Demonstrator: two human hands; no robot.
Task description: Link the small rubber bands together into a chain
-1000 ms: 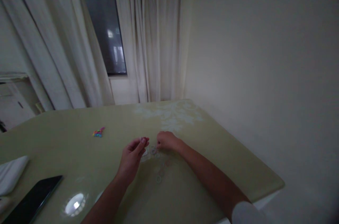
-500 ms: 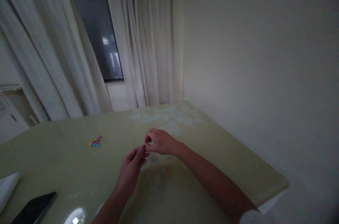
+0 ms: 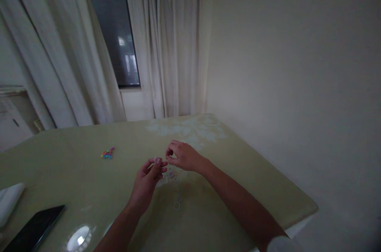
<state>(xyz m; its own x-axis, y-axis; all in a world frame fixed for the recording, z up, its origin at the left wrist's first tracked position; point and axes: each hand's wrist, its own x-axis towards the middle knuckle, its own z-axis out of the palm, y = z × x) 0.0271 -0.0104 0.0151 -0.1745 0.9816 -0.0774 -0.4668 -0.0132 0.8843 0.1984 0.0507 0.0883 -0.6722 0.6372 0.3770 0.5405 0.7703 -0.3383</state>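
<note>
Over the table, my left hand (image 3: 146, 182) is closed, thumb pressed to the fingers. A small pale loop (image 3: 157, 159) shows at its fingertips; its kind is too small to make out. Just to the right, my right hand (image 3: 186, 156) curls with thumb and forefinger pinched together. Whether anything is in that pinch cannot be seen. A small gap parts the two hands. Below them, several small clear ring-like pieces (image 3: 172, 174) lie on the table, partly behind my left fingers. Another pale ring (image 3: 177, 205) lies nearer to me.
A little pile of bright coloured pieces (image 3: 107, 153) lies on the greenish table (image 3: 80, 180) to the left. Nearer are a dark flat device (image 3: 34, 228), a white object (image 3: 10, 203) and a shiny round spot (image 3: 79, 239). Curtains (image 3: 175, 45) and a wall border the table.
My hands have drawn slightly apart, the right one moving a little up and to the right. The pale loop at my left fingertips shows more plainly. The view has shifted slightly.
</note>
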